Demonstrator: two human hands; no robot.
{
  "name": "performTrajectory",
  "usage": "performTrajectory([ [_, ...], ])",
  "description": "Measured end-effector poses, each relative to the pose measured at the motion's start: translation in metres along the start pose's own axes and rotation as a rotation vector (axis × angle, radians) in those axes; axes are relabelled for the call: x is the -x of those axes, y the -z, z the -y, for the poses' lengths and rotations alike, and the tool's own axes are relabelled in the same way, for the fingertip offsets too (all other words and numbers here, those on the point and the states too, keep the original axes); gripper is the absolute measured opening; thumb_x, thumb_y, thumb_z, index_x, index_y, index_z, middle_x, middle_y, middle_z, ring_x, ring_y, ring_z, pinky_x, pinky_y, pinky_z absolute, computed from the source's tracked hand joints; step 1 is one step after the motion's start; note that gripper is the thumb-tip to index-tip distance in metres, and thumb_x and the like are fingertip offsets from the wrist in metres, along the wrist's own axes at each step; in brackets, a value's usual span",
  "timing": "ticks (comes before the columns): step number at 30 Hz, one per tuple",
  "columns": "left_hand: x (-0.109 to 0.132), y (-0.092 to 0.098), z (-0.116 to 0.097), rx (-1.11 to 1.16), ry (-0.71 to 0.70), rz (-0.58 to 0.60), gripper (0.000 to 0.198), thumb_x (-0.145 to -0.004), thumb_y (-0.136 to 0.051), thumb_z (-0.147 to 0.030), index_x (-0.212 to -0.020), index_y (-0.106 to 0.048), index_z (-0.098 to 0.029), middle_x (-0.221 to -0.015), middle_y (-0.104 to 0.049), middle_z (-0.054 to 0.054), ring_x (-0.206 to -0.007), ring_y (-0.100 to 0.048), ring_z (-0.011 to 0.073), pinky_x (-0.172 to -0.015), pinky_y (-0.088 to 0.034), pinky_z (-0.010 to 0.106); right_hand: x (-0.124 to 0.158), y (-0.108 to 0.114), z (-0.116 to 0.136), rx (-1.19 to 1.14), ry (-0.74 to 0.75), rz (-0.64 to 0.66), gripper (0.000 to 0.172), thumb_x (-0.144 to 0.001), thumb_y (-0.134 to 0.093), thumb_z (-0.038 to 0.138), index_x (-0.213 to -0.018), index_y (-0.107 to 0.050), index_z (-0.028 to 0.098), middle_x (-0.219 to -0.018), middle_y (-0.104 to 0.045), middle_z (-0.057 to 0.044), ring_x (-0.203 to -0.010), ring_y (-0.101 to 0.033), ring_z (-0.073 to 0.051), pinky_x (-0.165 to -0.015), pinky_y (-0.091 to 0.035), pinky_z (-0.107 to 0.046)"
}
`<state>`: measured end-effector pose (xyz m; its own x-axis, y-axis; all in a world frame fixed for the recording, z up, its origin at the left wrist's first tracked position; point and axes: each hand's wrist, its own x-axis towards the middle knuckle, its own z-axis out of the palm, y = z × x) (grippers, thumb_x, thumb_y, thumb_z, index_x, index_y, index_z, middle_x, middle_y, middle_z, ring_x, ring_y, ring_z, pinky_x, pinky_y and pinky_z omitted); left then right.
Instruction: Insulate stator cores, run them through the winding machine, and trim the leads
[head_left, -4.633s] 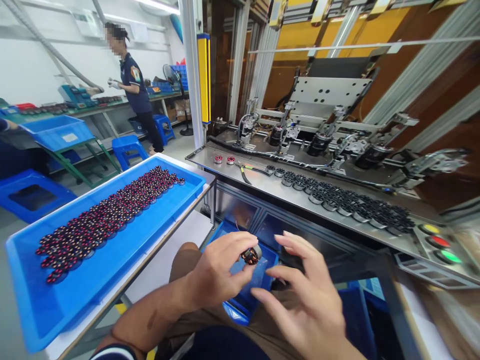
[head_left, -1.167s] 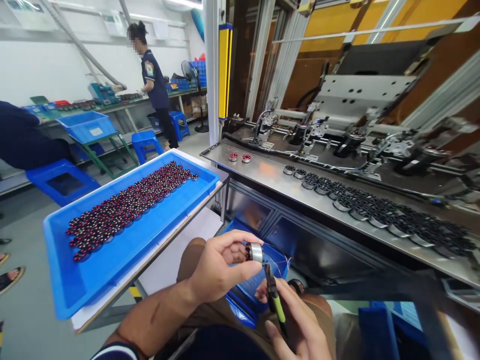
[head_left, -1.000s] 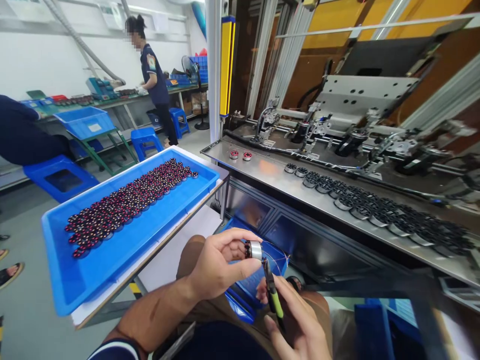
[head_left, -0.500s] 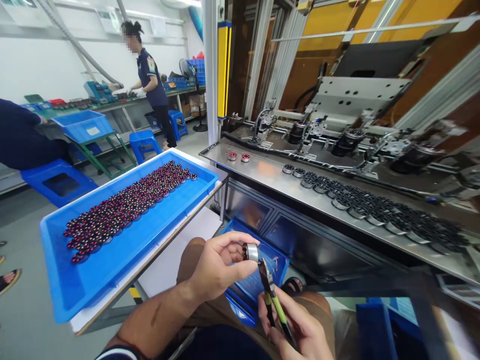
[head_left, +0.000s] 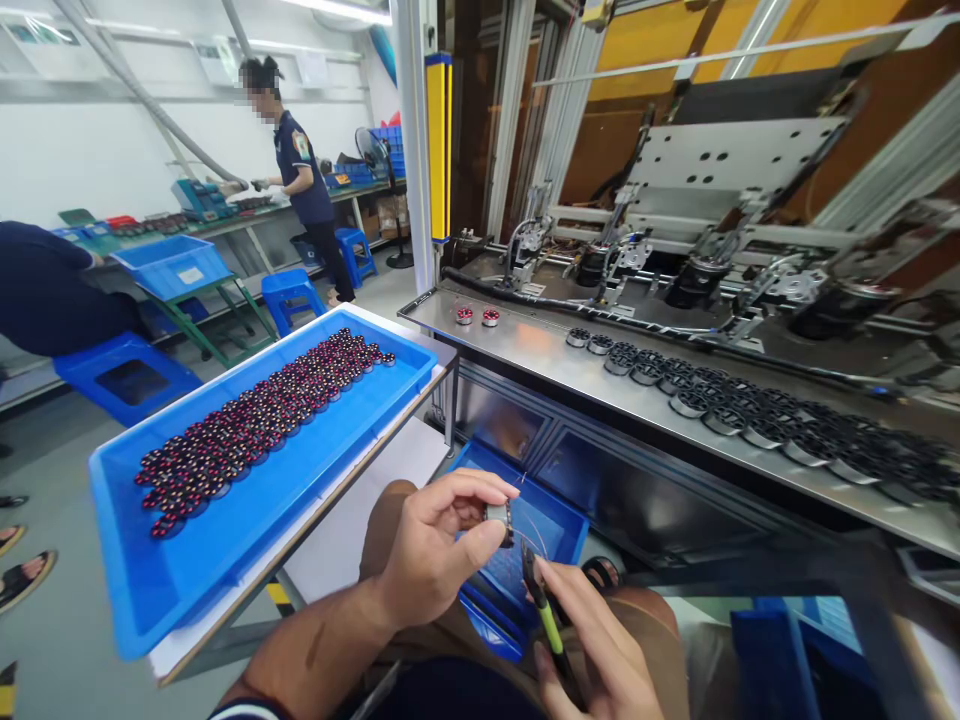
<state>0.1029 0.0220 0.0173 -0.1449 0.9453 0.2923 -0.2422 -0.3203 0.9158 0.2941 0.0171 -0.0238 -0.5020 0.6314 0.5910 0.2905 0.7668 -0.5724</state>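
Note:
My left hand [head_left: 431, 555] grips a small round motor stator [head_left: 498, 515], a silvery ring with dark segments, between thumb and fingers above my lap. Its dark toothed side faces right. In my right hand [head_left: 604, 635] are wire cutters [head_left: 550, 615] with black and yellow-green handles. Their jaws lie just below and right of the stator, apart from it. Thin wire ends show near the stator and jaws. Below both hands sits a blue bin [head_left: 574, 530] with bits of wire in it.
To the left, a blue tray [head_left: 300, 490] holds many dark-and-red stators [head_left: 255, 425]. Black stators [head_left: 720, 400] line the machine's metal ledge [head_left: 517, 345], with two red ones [head_left: 490, 317] farther left. A co-worker [head_left: 300, 170] stands at the back bench; another person [head_left: 52, 285] sits at far left.
The stator has turned in my left hand, so its dark side now faces right. The cutters have drawn slightly down and right, away from it.

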Motion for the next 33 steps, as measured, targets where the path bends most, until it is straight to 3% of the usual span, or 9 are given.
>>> performTrajectory([
  [13, 0.002, 0.003, 0.000, -0.103, -0.124, 0.066, 0.016, -0.083, -0.069, -0.013, -0.098, -0.069, -0.019, -0.103, -0.073, 0.009, -0.101, -0.067, 0.0193, -0.091, -0.053, 0.031, -0.010, 0.001, 0.001, -0.018, -0.012, 0.022, 0.068, -0.086, -0.051, 0.007, -0.150, -0.038, 0.025, -0.117, -0.069, -0.012, -0.103, -0.071, -0.029, -0.084, -0.063, -0.038],
  [22, 0.003, 0.004, 0.000, -0.135, -0.135, 0.062, 0.016, -0.083, -0.069, -0.014, -0.097, -0.070, -0.019, -0.101, -0.074, 0.009, -0.100, -0.068, 0.0203, -0.092, -0.054, 0.032, 0.009, 0.002, -0.006, 0.001, -0.145, 0.031, 0.049, -0.084, -0.059, 0.021, -0.133, -0.063, 0.023, -0.114, -0.074, -0.011, -0.100, -0.073, -0.031, -0.088, -0.063, -0.040],
  [33, 0.006, 0.007, -0.001, -0.210, -0.196, 0.108, 0.017, -0.083, -0.069, -0.014, -0.099, -0.069, -0.019, -0.104, -0.074, 0.009, -0.102, -0.067, 0.0203, -0.095, -0.052, 0.034, -0.012, -0.002, 0.008, -0.059, -0.041, -0.032, 0.072, -0.082, -0.051, 0.006, -0.150, -0.039, 0.028, -0.125, -0.067, -0.009, -0.110, -0.069, -0.027, -0.091, -0.060, -0.035],
])
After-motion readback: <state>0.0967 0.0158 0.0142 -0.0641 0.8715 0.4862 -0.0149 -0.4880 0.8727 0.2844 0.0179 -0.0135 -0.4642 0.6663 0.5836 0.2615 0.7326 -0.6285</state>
